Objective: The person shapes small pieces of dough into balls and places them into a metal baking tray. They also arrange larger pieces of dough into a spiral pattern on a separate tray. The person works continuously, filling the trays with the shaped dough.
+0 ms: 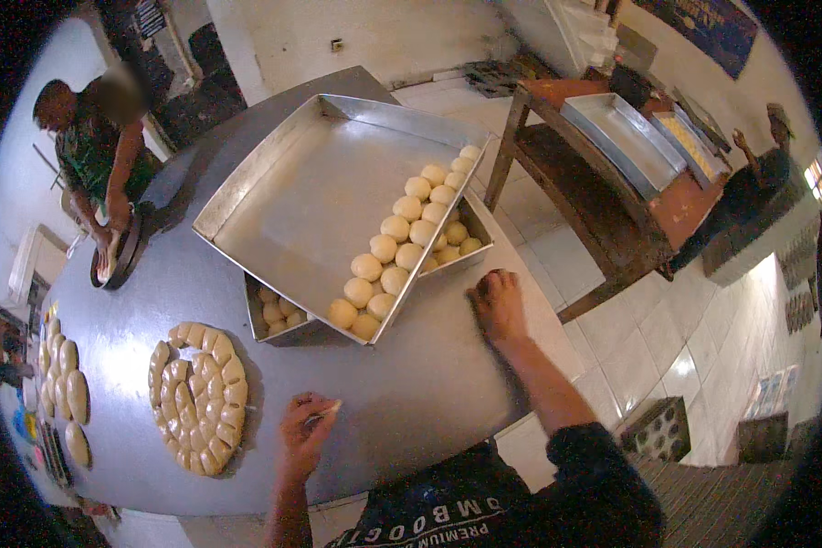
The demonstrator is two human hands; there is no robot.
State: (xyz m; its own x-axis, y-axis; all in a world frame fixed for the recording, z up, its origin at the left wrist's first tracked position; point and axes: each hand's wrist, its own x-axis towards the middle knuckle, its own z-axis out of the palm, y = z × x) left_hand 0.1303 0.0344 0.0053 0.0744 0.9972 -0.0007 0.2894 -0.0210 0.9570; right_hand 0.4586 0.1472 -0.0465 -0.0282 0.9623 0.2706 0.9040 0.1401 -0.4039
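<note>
My left hand is raised over the metal table with a small pale bit, seemingly dough, between thumb and fingers. To its left lies a cluster of cut, glossy dough pieces. On the right, my right hand rests with curled fingers near the table's edge; whether it holds anything is hidden. Beyond both hands, a large metal baking tray holds rows of round dough balls along its right side. It sits crosswise on another metal tray that also contains dough balls.
Elongated dough pieces lie at the far left. A co-worker presses into a dark round pan across the table. At right stands a wooden table with metal trays; another person is beyond it.
</note>
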